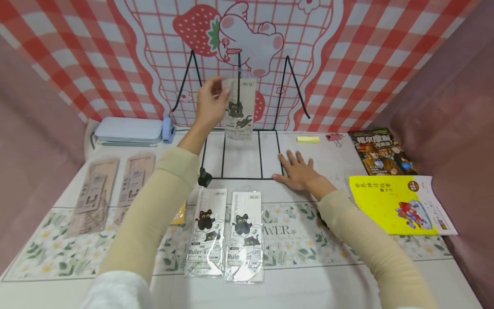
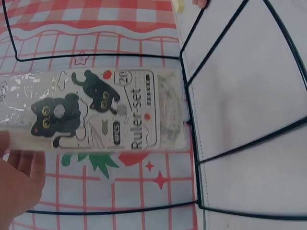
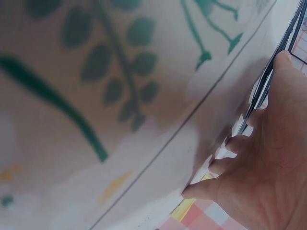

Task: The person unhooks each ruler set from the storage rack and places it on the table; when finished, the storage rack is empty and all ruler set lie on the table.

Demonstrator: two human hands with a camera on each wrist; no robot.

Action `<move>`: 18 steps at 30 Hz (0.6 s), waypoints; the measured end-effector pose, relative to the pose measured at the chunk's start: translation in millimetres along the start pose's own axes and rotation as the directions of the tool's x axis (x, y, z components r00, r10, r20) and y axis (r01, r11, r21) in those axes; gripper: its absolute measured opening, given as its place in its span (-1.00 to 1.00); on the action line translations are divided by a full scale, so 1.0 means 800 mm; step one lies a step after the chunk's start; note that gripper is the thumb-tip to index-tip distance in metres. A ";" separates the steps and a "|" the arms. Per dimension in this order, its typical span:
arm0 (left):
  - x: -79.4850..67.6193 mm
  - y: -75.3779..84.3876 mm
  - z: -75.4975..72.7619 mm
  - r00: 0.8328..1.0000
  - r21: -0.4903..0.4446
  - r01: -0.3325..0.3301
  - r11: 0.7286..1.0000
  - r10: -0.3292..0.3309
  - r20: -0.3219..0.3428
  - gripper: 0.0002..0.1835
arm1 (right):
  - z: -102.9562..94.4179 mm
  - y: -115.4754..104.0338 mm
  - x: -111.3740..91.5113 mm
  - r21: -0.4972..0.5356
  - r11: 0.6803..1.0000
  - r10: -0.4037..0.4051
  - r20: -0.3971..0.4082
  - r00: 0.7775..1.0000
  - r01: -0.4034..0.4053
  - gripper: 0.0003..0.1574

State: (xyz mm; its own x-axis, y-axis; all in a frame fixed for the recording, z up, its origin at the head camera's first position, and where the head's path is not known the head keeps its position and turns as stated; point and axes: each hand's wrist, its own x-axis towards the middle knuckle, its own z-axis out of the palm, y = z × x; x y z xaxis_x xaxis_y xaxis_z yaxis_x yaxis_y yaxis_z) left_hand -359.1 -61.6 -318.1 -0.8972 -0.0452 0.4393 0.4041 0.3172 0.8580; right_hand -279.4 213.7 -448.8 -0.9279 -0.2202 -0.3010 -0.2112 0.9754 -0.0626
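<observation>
My left hand (image 1: 210, 103) pinches the left edge of a clear-wrapped ruler set (image 1: 244, 96) with black cats printed on it. It hangs upright at the middle arm of a black wire rack (image 1: 243, 178), which passes in front of it in the head view. In the left wrist view the ruler set (image 2: 100, 110) reaches to the rack's back bar. My right hand (image 1: 299, 171) lies spread on the table, its fingertips at the right side of the rack's base. Two more cat ruler sets (image 1: 206, 231) lie side by side nearer the front.
At left lie two brownish ruler packs (image 1: 94, 189), with a pale blue case (image 1: 129, 130) and small blue stapler (image 1: 168, 130) behind. Right of the rack are a yellow strip (image 1: 308, 139), pink binder clip (image 1: 335, 138), dark comic-style book (image 1: 380, 152) and yellow book (image 1: 386, 206). Checked cloth (image 1: 386, 64) hangs behind.
</observation>
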 end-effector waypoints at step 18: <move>-0.041 0.008 -0.024 0.988 -0.021 -0.155 0.988 0.155 0.000 -0.78 | 0.002 0.000 0.003 -0.003 1.000 0.024 0.007 1.000 -0.024 0.11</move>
State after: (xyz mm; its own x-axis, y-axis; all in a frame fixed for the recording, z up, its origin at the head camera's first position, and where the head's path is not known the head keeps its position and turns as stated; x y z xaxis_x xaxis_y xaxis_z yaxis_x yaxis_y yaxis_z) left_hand -323.9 -76.1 -322.2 -0.8238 0.0050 0.5669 0.5420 0.3001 0.7850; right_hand -281.2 213.5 -451.2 -0.9304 -0.1964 -0.3096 -0.1894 0.9805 -0.0528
